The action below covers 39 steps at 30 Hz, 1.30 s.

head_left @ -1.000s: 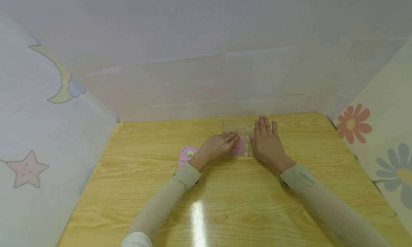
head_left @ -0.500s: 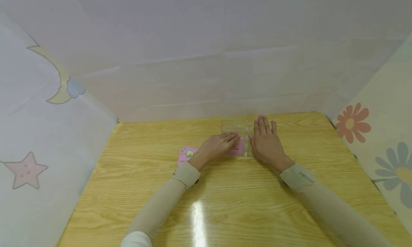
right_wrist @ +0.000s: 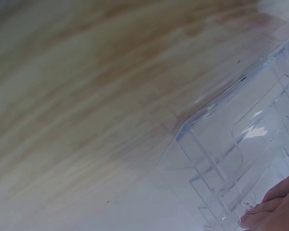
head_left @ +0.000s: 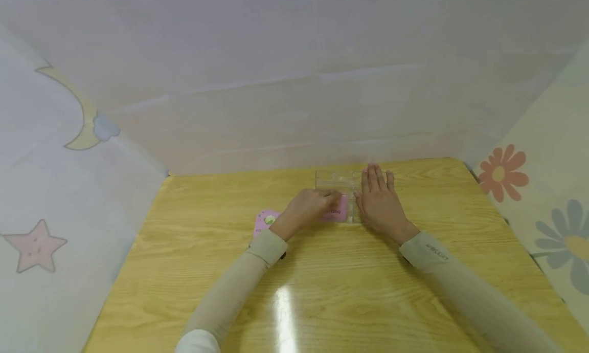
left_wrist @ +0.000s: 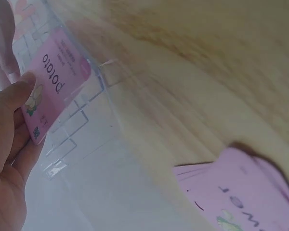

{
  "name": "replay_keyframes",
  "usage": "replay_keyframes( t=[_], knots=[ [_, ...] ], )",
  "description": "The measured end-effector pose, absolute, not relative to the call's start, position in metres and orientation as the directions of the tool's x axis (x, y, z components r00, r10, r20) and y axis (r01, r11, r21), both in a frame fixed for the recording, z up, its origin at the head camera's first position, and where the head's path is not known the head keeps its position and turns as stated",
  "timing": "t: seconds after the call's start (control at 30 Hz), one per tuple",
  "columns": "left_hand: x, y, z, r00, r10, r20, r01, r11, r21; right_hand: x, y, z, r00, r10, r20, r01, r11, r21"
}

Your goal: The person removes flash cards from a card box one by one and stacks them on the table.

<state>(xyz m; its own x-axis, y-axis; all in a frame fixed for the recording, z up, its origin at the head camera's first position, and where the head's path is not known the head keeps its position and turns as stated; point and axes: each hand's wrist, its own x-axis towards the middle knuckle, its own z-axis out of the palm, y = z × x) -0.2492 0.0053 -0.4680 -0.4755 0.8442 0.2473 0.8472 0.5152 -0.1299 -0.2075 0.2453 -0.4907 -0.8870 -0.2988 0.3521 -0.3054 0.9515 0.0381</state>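
Note:
My left hand (head_left: 303, 210) holds a pink potato card (left_wrist: 58, 82), thumb on its printed face and fingers behind it, as the left wrist view shows. The card is at a clear plastic box (head_left: 324, 178) with divided compartments, near the back of the table; whether it lies fully inside one I cannot tell. My right hand (head_left: 381, 204) rests with straight fingers on the box's right part, covering some of it. In the right wrist view the box's transparent walls (right_wrist: 216, 159) show, and only part of that hand. A small stack of pink cards (left_wrist: 245, 192) lies left of the box.
The wooden table (head_left: 322, 291) ends at the back against a pale sheet (head_left: 276, 112). Printed sheets with a moon and star (head_left: 41, 245) and with flowers (head_left: 501, 174) flank it. My left forearm partly covers the card stack in the head view.
My left fingers have shifted and bent a little over the potato card, so more of its lettering shows. The right hand stays in place on the box.

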Motion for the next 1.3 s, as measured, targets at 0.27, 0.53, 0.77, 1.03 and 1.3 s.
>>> replay_keyframes(
  t=[0.27,0.53,0.77,1.03,1.3],
  knots=[
    [-0.252,0.007,-0.464,-0.478,0.835,0.273,0.844,0.523,-0.122,-0.208,0.245,-0.490,-0.893,-0.294,0.341,-0.302,0.953,0.030],
    [-0.251,0.009,-0.462,-0.482,0.831,0.280,0.839,0.529,-0.128,-0.209,0.246,-0.492,-0.897,-0.290,0.333,-0.297,0.954,0.031],
    [-0.249,0.008,-0.463,-0.480,0.828,0.289,0.840,0.529,-0.120,-0.208,0.246,-0.491,-0.893,-0.296,0.340,-0.305,0.952,0.027],
    [-0.247,0.007,-0.461,-0.504,0.817,0.282,0.833,0.545,-0.091,-0.209,0.247,-0.491,-0.880,-0.305,0.365,-0.313,0.949,0.039],
    [-0.250,0.008,-0.457,-0.594,0.770,0.234,0.803,0.555,0.216,-0.207,0.245,-0.490,-0.898,-0.288,0.332,-0.299,0.954,0.019]
  ],
)
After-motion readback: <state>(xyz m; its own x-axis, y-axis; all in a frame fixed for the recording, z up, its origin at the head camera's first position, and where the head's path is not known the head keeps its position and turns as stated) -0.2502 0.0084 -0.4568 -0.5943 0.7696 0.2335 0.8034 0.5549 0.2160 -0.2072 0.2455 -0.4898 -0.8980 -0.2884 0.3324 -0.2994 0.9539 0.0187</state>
